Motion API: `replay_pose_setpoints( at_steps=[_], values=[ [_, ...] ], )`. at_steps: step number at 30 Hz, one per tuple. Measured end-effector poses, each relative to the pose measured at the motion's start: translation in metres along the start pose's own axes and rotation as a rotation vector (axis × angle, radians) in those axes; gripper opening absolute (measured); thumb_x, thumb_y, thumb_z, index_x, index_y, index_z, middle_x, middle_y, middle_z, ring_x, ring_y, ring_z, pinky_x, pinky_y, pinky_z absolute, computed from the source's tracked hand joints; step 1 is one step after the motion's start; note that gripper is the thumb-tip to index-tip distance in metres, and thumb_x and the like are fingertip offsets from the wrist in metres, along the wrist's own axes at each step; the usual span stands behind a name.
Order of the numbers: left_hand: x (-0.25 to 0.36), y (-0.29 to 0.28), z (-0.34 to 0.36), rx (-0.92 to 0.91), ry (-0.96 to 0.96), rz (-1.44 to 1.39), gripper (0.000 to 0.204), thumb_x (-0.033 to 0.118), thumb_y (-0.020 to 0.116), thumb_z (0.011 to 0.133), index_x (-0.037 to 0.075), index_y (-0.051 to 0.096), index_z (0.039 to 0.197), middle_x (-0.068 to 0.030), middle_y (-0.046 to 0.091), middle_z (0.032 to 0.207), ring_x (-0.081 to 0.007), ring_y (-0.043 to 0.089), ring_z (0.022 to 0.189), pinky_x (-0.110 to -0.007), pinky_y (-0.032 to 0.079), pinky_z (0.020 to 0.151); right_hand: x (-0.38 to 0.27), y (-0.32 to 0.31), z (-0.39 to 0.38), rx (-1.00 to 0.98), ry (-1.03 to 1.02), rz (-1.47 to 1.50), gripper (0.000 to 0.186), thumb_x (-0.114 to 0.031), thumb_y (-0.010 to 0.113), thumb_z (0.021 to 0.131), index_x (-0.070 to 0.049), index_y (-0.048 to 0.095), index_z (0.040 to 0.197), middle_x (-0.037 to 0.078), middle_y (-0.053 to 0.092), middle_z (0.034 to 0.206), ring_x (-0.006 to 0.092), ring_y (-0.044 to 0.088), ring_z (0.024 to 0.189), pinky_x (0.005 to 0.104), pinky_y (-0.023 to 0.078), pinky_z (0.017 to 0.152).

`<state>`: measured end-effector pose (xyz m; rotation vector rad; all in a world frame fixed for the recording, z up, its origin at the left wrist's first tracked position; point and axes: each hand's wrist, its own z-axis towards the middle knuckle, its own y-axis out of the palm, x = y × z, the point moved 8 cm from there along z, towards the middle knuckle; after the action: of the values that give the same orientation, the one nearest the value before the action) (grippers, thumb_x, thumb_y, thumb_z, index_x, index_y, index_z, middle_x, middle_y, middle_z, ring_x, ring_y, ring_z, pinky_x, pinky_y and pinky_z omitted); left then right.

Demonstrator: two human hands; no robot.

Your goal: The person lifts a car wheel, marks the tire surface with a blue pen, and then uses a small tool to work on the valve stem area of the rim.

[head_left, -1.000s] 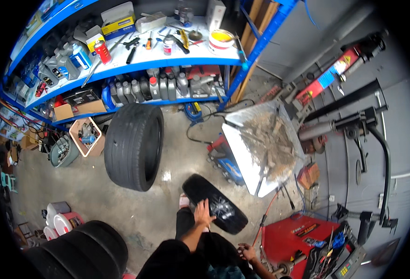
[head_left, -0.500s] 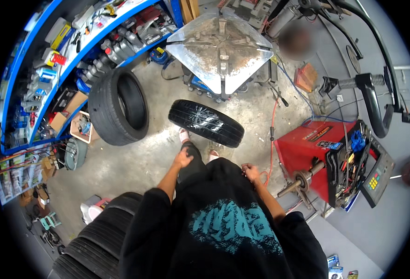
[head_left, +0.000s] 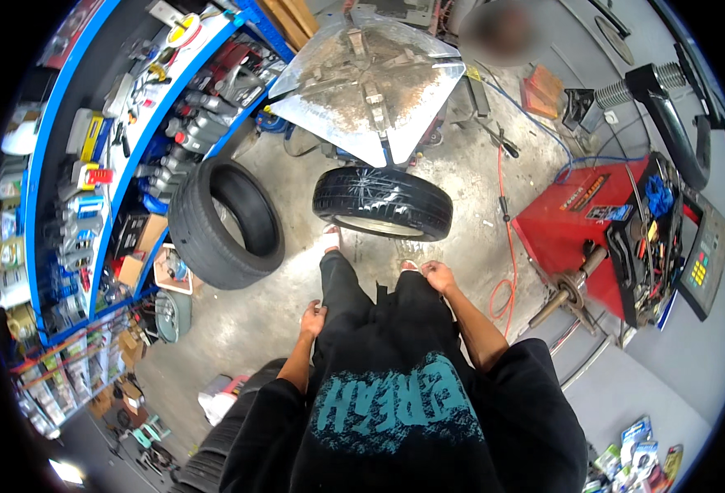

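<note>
Both my hands hang apart from everything around them, with fingers loosely curled and nothing seen in them. My left hand (head_left: 313,318) is beside my left thigh. Farther forward, my right hand (head_left: 439,277) hangs by my right leg, above the shoe. Ahead of my feet a black tire (head_left: 383,200) with a wet-looking, shiny tread stands on the floor, its pale rim partly visible on the near side. A larger bare tire (head_left: 190,222) stands to the left. Just beyond the shiny tire is a tire changer's worn metal turntable (head_left: 411,90) with clamping jaws.
Blue shelves (head_left: 140,123) with bottles and tools line the left. A red wheel balancer (head_left: 568,218) with a protruding shaft stands right. An orange hose (head_left: 504,246) lies on the floor. Stacked tires (head_left: 231,427) are near my left side. A blurred shape (head_left: 506,31) is at the far right.
My view has moved forward and turned. My right hand has swung forward and my left hand back. The shiny tire now shows its rim and appears more level.
</note>
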<state>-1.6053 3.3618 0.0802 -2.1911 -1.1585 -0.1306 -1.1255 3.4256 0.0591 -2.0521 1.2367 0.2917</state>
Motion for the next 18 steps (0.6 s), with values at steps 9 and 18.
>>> replay_pose_setpoints(
  at_steps=[9, 18],
  values=[
    [0.075, -0.119, 0.123, -0.170, 0.247, 0.311, 0.058, 0.032, 0.069, 0.091, 0.006, 0.058, 0.141, -0.0143, 0.075, 0.109, -0.0290, 0.071, 0.107, -0.041, 0.053, 0.098, -0.031, 0.049, -0.060, 0.165, 0.238, -0.037, 0.035, -0.035, 0.064, 0.093, -0.012, 0.077, 0.116, 0.021, 0.076, 0.108, 0.0384, 0.072, 0.106, 0.0458, 0.056, 0.095],
    [0.212, -0.173, 0.230, -0.199, 0.482, 0.540, 0.052, 0.029, 0.066, 0.091, 0.005, 0.062, 0.137, -0.0179, 0.074, 0.112, -0.0343, 0.070, 0.110, -0.043, 0.052, 0.098, -0.076, 0.136, -0.100, 0.225, 0.445, 0.003, 0.036, -0.042, 0.064, 0.090, -0.020, 0.077, 0.116, 0.019, 0.074, 0.121, 0.0392, 0.067, 0.119, 0.0478, 0.051, 0.106]
  ],
)
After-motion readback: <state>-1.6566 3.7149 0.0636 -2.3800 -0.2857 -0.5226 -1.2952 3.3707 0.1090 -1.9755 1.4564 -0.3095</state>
